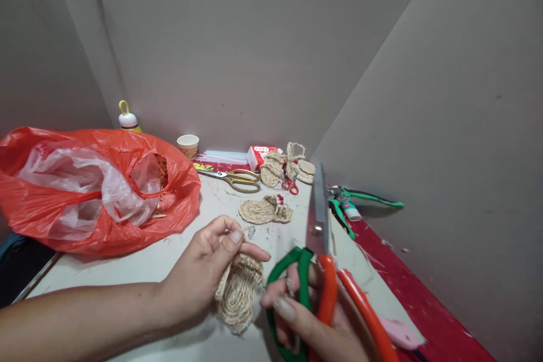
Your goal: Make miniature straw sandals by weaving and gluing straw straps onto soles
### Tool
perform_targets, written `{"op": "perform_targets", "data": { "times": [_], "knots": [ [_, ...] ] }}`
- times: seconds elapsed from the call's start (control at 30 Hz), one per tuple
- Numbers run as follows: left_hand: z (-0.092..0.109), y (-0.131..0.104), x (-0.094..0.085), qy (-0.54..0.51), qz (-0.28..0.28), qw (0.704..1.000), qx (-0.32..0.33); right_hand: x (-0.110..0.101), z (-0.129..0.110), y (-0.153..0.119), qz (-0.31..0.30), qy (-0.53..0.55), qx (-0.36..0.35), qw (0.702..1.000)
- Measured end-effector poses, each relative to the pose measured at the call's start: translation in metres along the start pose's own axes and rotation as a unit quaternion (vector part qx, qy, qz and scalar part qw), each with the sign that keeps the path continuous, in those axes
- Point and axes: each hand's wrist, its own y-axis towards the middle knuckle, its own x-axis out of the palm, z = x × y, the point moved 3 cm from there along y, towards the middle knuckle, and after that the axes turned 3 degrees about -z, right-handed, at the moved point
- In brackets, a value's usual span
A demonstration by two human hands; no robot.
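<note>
My left hand (pixel 212 260) pinches the top end of a small woven straw slipper (pixel 240 300), which hangs toe strap up over the table. In my right hand (pixel 305 311) is a large pair of scissors (pixel 318 226) with one green and one orange handle, its blades pointing up and away from the slipper. The blades look closed or nearly so. Just beyond my hands a finished-looking straw slipper (pixel 258 210) with red and white beads lies on the white table (pixel 199 305).
A red plastic bag (pixel 186 198) fills the left side. Toward the back stand a paper cup (pixel 188 147), gold-handled scissors (pixel 241 181), small red scissors (pixel 291 186), more straw pieces (pixel 271 169) and a red-white box (pixel 257 155). Green-handled pliers (pixel 373 197) lie at right, near grey walls.
</note>
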Motion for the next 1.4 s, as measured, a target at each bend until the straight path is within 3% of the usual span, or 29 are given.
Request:
{"op": "perform_targets", "data": {
  "times": [0.17, 0.4, 0.6, 0.8, 0.93, 1.17, 1.4],
  "knots": [
    [-0.008, -0.004, 0.001, -0.006, 0.008, 1.0, -0.001, 0.039, 0.013, 0.014, -0.076, 0.013, 0.058, 0.995],
    [-0.008, -0.008, 0.001, 0.045, 0.046, 0.998, 0.002, 0.051, 0.02, 0.015, -0.079, 0.108, 0.052, 0.99],
    [-0.008, -0.002, -0.004, 0.018, 0.06, 0.998, 0.015, 0.037, 0.026, 0.016, -0.052, 0.092, 0.045, 0.993],
    [-0.009, 0.006, -0.014, 0.067, 0.101, 0.992, 0.023, 0.02, 0.032, 0.014, 0.014, 0.086, 0.059, 0.994],
    [-0.009, 0.01, -0.016, 0.039, 0.091, 0.995, 0.029, 0.013, 0.031, 0.014, 0.047, 0.068, 0.039, 0.996],
    [-0.005, 0.012, -0.015, 0.007, 0.059, 0.998, -0.002, 0.007, 0.024, 0.022, 0.061, 0.081, 0.022, 0.995],
    [-0.003, 0.014, -0.016, -0.06, 0.071, 0.995, -0.043, -0.003, 0.024, 0.017, 0.028, -0.047, -0.031, 0.998]
  ]
}}
